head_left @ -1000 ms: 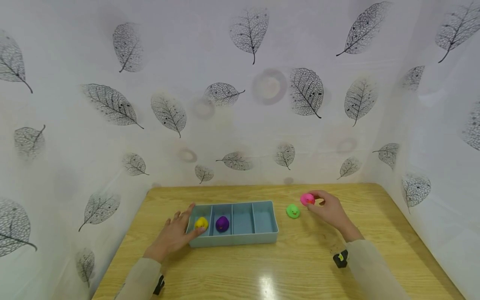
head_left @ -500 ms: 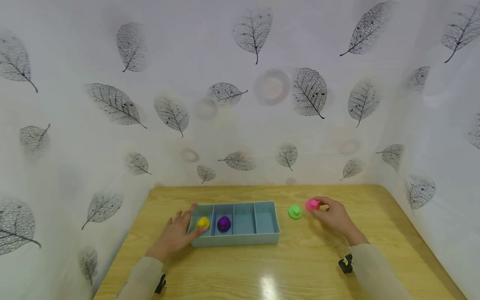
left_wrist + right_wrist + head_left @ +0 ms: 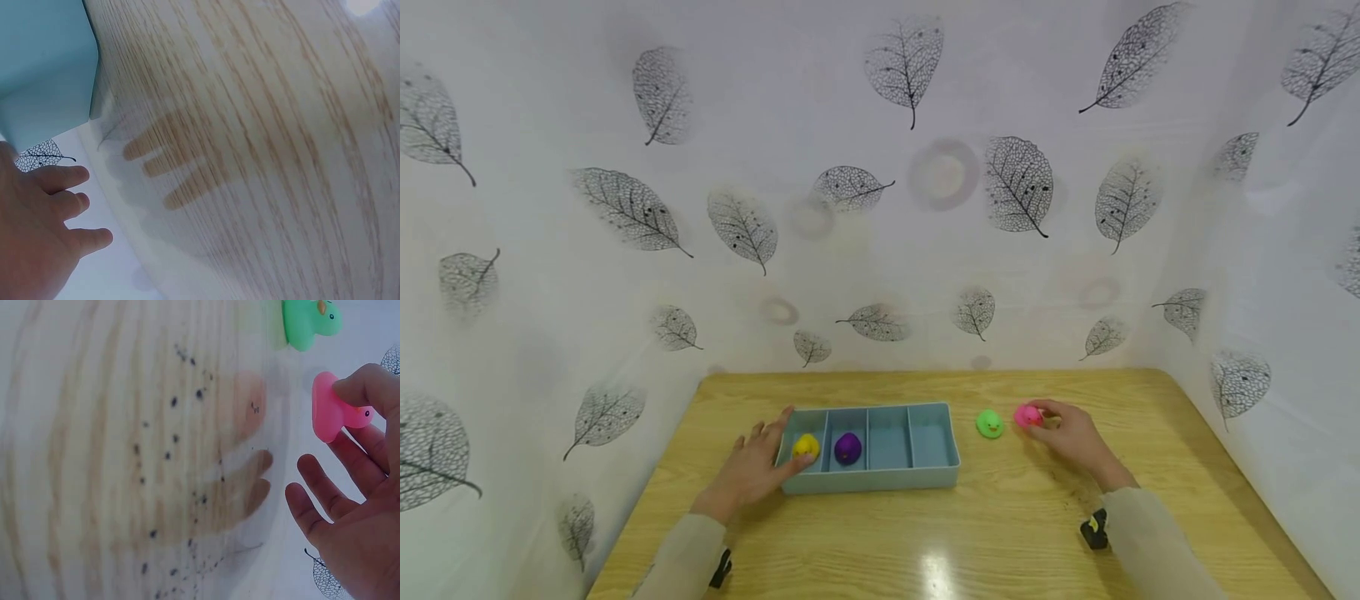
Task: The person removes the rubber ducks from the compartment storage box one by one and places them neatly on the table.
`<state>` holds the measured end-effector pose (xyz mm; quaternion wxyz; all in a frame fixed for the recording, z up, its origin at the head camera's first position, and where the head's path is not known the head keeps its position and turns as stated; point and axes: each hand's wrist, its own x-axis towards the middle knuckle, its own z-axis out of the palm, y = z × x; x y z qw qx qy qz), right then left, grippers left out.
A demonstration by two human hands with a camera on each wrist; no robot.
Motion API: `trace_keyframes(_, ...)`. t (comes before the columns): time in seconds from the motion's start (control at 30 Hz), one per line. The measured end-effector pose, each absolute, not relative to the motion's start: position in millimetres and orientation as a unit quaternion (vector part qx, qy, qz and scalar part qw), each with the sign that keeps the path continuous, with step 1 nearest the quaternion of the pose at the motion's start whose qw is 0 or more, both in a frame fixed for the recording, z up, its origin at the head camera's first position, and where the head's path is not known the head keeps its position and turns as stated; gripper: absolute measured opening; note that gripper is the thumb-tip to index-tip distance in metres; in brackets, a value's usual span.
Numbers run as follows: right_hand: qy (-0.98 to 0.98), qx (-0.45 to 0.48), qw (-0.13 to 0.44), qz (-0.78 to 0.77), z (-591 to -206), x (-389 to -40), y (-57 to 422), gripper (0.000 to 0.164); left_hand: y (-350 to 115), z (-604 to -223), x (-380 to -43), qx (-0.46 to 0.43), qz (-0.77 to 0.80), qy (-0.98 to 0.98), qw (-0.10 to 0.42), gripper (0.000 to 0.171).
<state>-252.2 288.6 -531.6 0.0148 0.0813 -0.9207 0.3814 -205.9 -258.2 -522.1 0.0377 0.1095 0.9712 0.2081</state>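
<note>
Lower right, pinched in the fingertips of the right hand (image 3: 1072, 437), sat a flat-based, dark-eyed pink duck (image 3: 1026, 416); lower left, the left hand (image 3: 747, 468) lay spread against the tray (image 3: 880, 480)

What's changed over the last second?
The right hand, pinching the pink duck, has moved it down the head view and slightly right, away from the green duck. Nothing was released or newly grasped. Unchanged: left hand at the left end of the tray, yellow duck and purple duck inside, green duck.
</note>
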Motion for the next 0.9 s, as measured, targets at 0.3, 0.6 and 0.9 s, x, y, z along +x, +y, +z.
trace_keyframes(0.3, -0.913, 0.085, 0.007, 0.398, -540.3, -256.4, 290.8, 0.046, -258.6, -521.6, -206.4, 0.108, 0.211, 0.971, 0.046, 0.096)
trace_keyframes(0.6, -0.915, 0.098, 0.01, 0.391, -538.5, -254.7, 289.1, 0.039, -259.1, -521.0, -206.7, 0.114, 0.209, 0.97, 0.043, 0.095)
trace_keyframes(0.9, -0.917, 0.099, 0.005, 0.386, -536.4, -253.3, 286.9, 0.041, -259.8, -525.3, -208.3, 0.11, 0.213, 0.97, 0.038, 0.095)
